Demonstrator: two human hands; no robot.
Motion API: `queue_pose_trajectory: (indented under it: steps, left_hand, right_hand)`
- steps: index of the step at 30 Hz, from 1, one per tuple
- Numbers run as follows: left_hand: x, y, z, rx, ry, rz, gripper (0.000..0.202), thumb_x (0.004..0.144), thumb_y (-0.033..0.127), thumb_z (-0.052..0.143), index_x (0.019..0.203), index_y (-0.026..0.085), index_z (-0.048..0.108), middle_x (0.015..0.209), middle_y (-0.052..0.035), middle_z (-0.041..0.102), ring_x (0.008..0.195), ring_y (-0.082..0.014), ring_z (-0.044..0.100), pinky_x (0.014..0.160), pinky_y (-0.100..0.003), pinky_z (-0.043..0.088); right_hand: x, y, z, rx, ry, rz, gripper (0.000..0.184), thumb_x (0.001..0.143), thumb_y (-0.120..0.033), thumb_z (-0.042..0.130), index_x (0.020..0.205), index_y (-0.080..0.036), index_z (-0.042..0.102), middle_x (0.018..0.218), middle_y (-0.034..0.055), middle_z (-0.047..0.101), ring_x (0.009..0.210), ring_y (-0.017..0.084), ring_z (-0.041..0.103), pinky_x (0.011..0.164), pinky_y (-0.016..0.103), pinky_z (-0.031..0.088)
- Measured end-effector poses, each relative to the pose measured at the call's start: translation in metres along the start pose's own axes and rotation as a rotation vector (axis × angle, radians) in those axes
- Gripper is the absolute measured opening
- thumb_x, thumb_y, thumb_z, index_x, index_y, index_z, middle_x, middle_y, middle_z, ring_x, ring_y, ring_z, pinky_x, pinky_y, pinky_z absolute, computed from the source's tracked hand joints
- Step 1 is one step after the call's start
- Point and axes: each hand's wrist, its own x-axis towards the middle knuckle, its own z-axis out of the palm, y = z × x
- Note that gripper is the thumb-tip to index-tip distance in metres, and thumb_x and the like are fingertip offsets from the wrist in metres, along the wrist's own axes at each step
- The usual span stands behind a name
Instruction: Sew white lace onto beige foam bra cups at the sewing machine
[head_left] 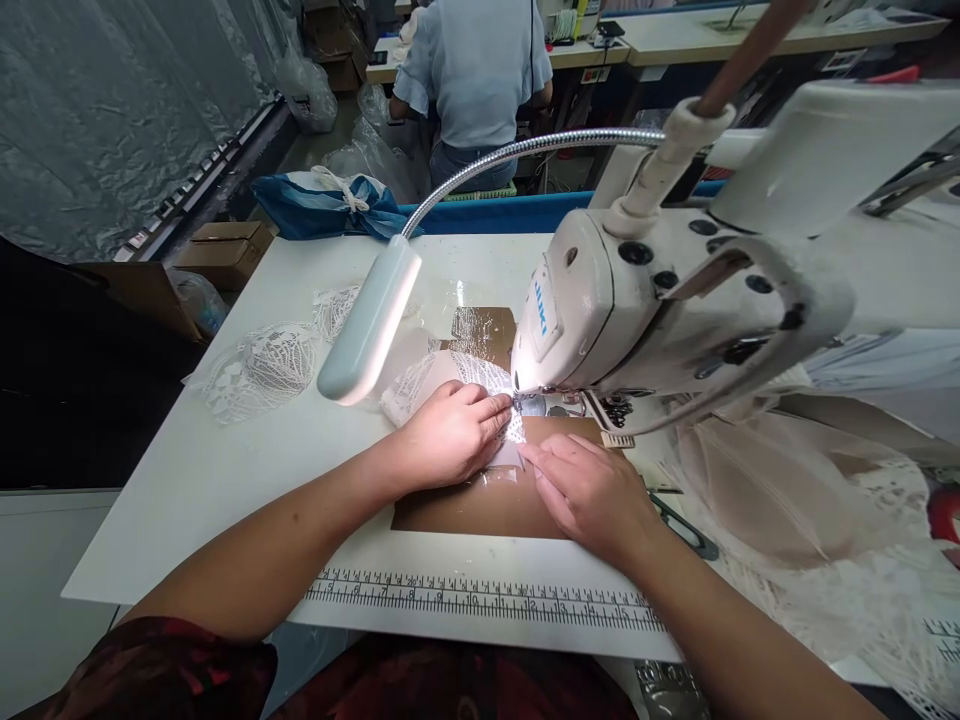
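Over the white table (pixel 172 480), back from its ruled front edge (pixel 480 600), white lace (pixel 412 383) stretches leftward from the sewing machine (pixel 585 300) beneath the nearer left hand (pixel 454 435), spread flat and grasping nothing, while the right hand (pixel 589 490) meets its near end, forefinger extended, any pinch unclear.

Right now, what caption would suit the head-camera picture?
Left hand on white lace at a sewing machine, right hand on a brown sheet.

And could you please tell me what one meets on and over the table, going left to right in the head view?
Lace piece → lamp head → left hand → right hand → sheer fabric.
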Motion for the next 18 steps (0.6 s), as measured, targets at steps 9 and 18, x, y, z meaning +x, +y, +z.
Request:
queue_pose_trajectory:
  steps: [9, 18]
  left_hand:
    - [0.006, -0.009, -0.001, 0.013, -0.028, -0.088, 0.036, 0.097, 0.026, 0.035, 0.119, 0.011, 0.059, 0.12, -0.0147, 0.061, 0.101, -0.0255, 0.053, 0.085, -0.04, 0.042]
    - [0.003, -0.018, 0.006, -0.018, 0.053, -0.193, 0.038, 0.095, 0.029, 0.038, 0.122, 0.012, 0.057, 0.131, -0.0143, 0.055, 0.108, -0.0291, 0.052, 0.093, -0.044, 0.042]
  right_hand:
    - [0.013, -0.002, 0.001, -0.116, -0.08, 0.104, 0.037, 0.086, -0.016, 0.044, 0.116, -0.02, 0.066, 0.079, 0.0028, 0.068, 0.067, 0.015, 0.057, 0.053, 0.028, 0.034]
    - [0.014, -0.004, 0.006, -0.124, -0.055, 0.165, 0.038, 0.086, -0.015, 0.046, 0.117, -0.021, 0.066, 0.09, 0.0031, 0.072, 0.075, 0.017, 0.06, 0.059, 0.027, 0.039]
